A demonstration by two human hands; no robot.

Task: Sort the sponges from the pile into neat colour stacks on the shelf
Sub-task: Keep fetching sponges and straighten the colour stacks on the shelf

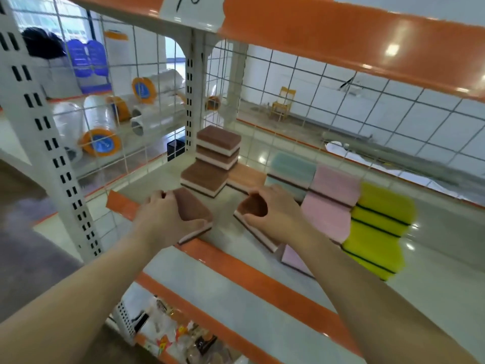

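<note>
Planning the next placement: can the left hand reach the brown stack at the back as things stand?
Probably yes: the left hand, gripping a brown sponge, has bare shelf between it and the brown stack.

white tag [193, 11] on upper shelf, handwriting cropped, unreadable

Left hand [168, 214] and right hand [273, 211] forward, fingers curled, each gripping.

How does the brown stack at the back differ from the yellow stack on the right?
The brown stack stands at the back by the wire grid; the yellow stack sits nearer the front, on the right. Brown sponges lie flat, scrub side up, with pale foam below; the yellow ones show bright foam faces split by thin dark lines. The yellow stack looks blurred, the brown sharper. Both rest on the shelf, untouched by either hand.
</note>
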